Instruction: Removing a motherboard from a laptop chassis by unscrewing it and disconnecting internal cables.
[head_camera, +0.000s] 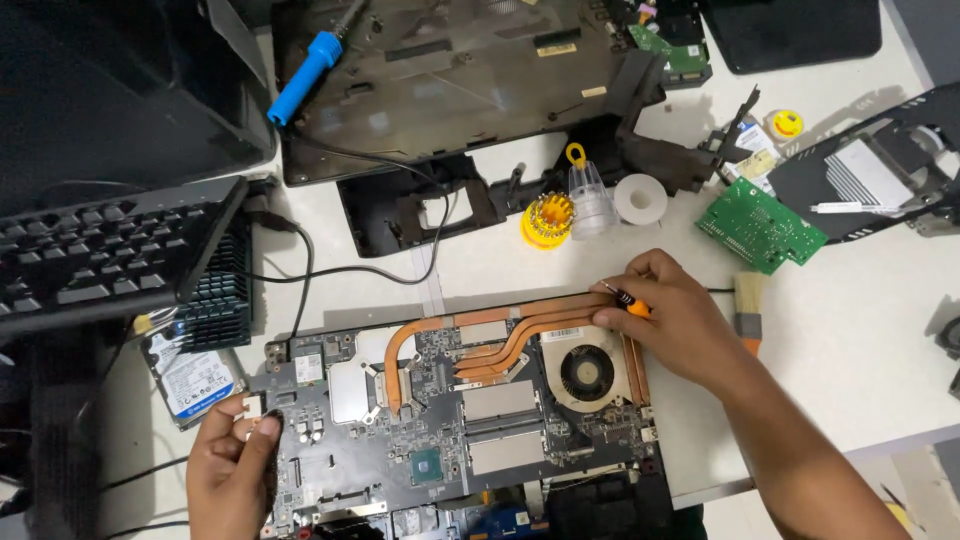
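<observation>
Copper heat pipes (500, 335) curve across the grey laptop motherboard (455, 430) lying on the white table (860, 330), ending beside the round black cooling fan (585, 372). The right hand (665, 315) is closed around a small orange-and-black screwdriver (625, 300), its tip at the pipes above the fan. The left hand (232, 470) pinches the board's left edge, fingers curled, near a blue-labelled hard drive (195, 380).
</observation>
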